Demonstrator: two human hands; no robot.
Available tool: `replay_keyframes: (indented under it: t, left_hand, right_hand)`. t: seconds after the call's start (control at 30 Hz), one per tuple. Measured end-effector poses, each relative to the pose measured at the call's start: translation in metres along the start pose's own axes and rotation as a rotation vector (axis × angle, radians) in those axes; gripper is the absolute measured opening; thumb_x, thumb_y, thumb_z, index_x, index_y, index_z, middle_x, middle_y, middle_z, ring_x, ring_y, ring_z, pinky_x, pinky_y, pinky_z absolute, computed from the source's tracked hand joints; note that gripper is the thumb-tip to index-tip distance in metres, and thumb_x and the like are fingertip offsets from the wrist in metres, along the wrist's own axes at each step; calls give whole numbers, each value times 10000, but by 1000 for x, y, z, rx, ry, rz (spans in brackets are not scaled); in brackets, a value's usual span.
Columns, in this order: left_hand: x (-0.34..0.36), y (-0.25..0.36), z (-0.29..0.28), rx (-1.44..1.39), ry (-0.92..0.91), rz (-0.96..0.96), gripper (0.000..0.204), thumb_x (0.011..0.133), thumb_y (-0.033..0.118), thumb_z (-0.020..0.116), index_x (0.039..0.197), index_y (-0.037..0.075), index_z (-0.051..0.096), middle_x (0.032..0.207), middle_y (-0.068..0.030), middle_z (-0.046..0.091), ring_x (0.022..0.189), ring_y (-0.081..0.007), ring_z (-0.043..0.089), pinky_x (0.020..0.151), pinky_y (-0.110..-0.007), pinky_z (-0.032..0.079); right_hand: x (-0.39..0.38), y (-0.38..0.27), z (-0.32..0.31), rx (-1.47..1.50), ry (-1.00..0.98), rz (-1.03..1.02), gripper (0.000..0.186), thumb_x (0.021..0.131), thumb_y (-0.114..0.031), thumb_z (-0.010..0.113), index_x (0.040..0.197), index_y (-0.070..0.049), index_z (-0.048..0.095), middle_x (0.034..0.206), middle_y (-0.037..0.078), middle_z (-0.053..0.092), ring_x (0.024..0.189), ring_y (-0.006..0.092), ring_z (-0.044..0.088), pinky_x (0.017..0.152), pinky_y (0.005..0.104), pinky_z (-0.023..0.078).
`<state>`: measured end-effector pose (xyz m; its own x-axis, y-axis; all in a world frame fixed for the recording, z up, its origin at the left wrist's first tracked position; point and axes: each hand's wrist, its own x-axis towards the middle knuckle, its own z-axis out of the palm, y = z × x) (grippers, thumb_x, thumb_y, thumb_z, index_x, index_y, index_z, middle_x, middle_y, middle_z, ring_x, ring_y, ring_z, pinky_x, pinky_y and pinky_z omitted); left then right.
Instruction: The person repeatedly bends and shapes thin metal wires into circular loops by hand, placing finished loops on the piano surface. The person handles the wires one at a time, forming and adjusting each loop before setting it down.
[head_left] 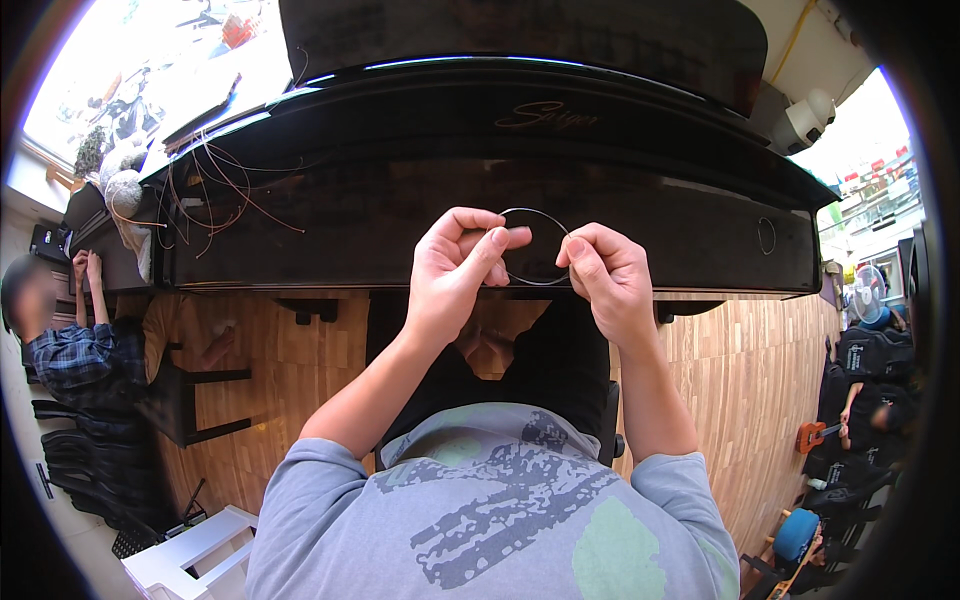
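A thin, silvery metal string (541,283), bent into a small ring, is held up between my two hands over the front of a black piano (350,235). My left hand (447,262) grips the left side of the ring, its thumb and fingers closed around the wire. Opposite it, my right hand (610,272) pinches the ring's right side between thumb and curled fingers. Parts of the wire behind my fingers are hidden. Several loose copper-coloured strings (232,192) lie tangled on the piano's left part. A smaller thin wire loop (767,237) rests near its right end.
Grey plush-like objects (124,192) sit beyond the piano's left end. A person in a checked shirt (85,350) sits at far left by a dark bench (190,405). At right are a small orange guitar-like instrument (812,436), a fan (868,290) and black bags (872,352).
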<state>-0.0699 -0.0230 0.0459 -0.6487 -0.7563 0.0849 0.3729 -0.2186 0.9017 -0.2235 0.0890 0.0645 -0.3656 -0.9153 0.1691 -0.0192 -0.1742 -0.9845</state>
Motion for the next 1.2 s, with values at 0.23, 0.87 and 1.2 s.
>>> replay_keyframes:
  t: [0.23, 0.87, 1.2]
  left_hand:
    - [-4, 2, 1, 418, 76, 347, 531, 846, 27, 668, 1338, -25, 473, 1362, -157, 531, 652, -23, 536, 575, -168, 448]
    - [-6, 1, -3, 1208, -189, 1137, 285, 733, 42, 720, 996, 153, 735, 1083, -8, 715, 1045, -238, 602, 803, -350, 450]
    - [2, 5, 0, 1012, -77, 1081, 257, 679, 0, 705, 906, 119, 722, 982, -37, 671, 952, -250, 610, 799, -352, 477]
  right_hand:
    - [2, 1, -4, -20, 47, 41, 222, 968, -155, 555, 807, -20, 624, 610, -88, 433, 555, -5, 316, 494, 195, 244]
    - [5, 7, -5, 134, 17, 43, 219, 987, -154, 533, 833, -19, 612, 579, -97, 399, 496, -21, 292, 442, 179, 217]
    - [4, 7, -6, 209, -34, 49, 237, 997, -176, 525, 855, -12, 622, 579, -92, 395, 491, -13, 278, 440, 191, 198]
